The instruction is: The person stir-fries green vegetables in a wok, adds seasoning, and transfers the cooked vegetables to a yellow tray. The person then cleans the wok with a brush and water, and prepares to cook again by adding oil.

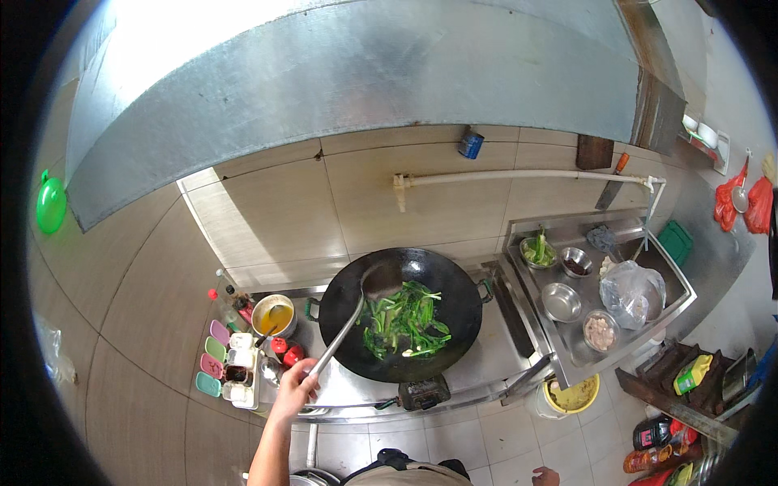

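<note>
My left hand point(298, 386) grips the end of a long-handled metal wok utensil point(340, 337). Its broad, rounded head rests inside a large black wok point(465, 328), at the upper left of the food; whether it is a ladle or a spatula is unclear. Chopped leafy greens point(404, 319) with pale stalks lie wet in the wok, a few white bits at their near edge. Green wrapping covers the wok's two side handles. Low at the bottom edge, my right hand point(545, 476) shows only in part, away from the wok, with no held object visible.
Left of the wok stand a bowl of yellow oil point(273, 317), red-capped jars point(287, 350), bottles point(226, 307) and a seasoning box point(242, 370) with raised lids. Rightward, a steel sink counter point(574, 352) bears several bowls, one with raw meat point(600, 333). A metal hood point(364, 73) overhangs everything.
</note>
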Available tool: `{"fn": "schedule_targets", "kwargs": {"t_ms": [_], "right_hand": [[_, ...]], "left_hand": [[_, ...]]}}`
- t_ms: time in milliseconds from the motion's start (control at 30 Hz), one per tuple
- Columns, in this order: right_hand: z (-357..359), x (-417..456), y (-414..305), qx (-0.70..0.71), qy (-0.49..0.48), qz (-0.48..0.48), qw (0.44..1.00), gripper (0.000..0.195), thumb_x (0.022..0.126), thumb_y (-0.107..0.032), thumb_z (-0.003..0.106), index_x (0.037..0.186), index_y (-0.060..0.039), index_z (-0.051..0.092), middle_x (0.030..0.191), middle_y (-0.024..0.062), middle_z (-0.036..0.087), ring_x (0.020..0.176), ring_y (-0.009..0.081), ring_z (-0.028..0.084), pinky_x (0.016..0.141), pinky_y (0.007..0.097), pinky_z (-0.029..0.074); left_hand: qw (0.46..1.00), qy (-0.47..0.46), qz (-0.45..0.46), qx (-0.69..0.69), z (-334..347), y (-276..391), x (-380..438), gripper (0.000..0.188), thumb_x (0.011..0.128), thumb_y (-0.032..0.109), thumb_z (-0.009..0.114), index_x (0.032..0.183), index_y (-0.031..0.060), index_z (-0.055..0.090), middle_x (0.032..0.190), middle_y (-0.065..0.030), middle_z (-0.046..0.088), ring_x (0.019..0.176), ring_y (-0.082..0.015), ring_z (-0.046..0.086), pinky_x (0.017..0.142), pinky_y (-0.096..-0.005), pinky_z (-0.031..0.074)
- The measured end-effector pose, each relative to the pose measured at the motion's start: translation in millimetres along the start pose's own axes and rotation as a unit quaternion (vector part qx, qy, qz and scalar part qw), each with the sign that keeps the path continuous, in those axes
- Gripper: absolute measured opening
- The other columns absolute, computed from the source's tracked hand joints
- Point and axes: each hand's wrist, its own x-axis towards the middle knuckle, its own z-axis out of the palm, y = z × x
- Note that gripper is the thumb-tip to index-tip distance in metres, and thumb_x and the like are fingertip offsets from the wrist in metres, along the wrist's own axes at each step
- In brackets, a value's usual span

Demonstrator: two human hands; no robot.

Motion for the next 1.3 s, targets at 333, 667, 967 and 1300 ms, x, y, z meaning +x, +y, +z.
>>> {"fn": "schedule_targets", "kwargs": {"t_ms": [333, 667, 967, 1300], "right_hand": [[7, 24, -77, -0.04, 0.047, -0.151, 0.987, 0.017, 0.073, -0.014, 0.064, 0.089, -0.0103, 0.066, 0.078, 0.0161, 0.064, 0.067, 0.0325, 0.061, 0.061, 0.04, 0.05], [20, 59, -254, -0.076, -0.002, -0.245, 0.967, 0.023, 0.078, -0.016, 0.055, 0.097, -0.0098, 0.064, 0.089, 0.0177, 0.064, 0.083, 0.0348, 0.061, 0.071, 0.0436, 0.05], [10, 22, -328, -0.002, -0.046, -0.221, 0.974, 0.033, 0.081, -0.023, 0.057, 0.111, -0.0122, 0.061, 0.084, 0.0164, 0.065, 0.079, 0.0348, 0.062, 0.073, 0.0435, 0.05], [-45, -10, -409, 0.078, 0.074, -0.296, 0.949, 0.039, 0.085, -0.017, 0.056, 0.124, -0.0175, 0.053, 0.079, 0.0155, 0.06, 0.068, 0.0347, 0.06, 0.06, 0.0422, 0.048]], "left_hand": [[0.917, 0.081, 0.099, 0.378, -2, 19, 5, 0.03, 0.083, 0.027, 0.06, 0.106, 0.0092, 0.062, 0.078, -0.0154, 0.063, 0.072, -0.0325, 0.062, 0.067, -0.0418, 0.048], [0.787, 0.021, 0.132, 0.602, -6, -27, 113, 0.025, 0.09, 0.03, 0.046, 0.104, 0.0131, 0.058, 0.088, -0.0139, 0.062, 0.072, -0.0298, 0.065, 0.062, -0.04, 0.053], [0.861, -0.049, 0.084, 0.499, -36, -27, 136, 0.026, 0.086, 0.034, 0.054, 0.101, 0.0161, 0.066, 0.09, -0.0153, 0.066, 0.085, -0.0335, 0.063, 0.073, -0.0443, 0.05], [0.889, -0.099, 0.153, 0.42, -113, 62, 76, 0.026, 0.082, 0.024, 0.062, 0.1, 0.0057, 0.067, 0.08, -0.0181, 0.065, 0.075, -0.0356, 0.063, 0.068, -0.0407, 0.049]]}}
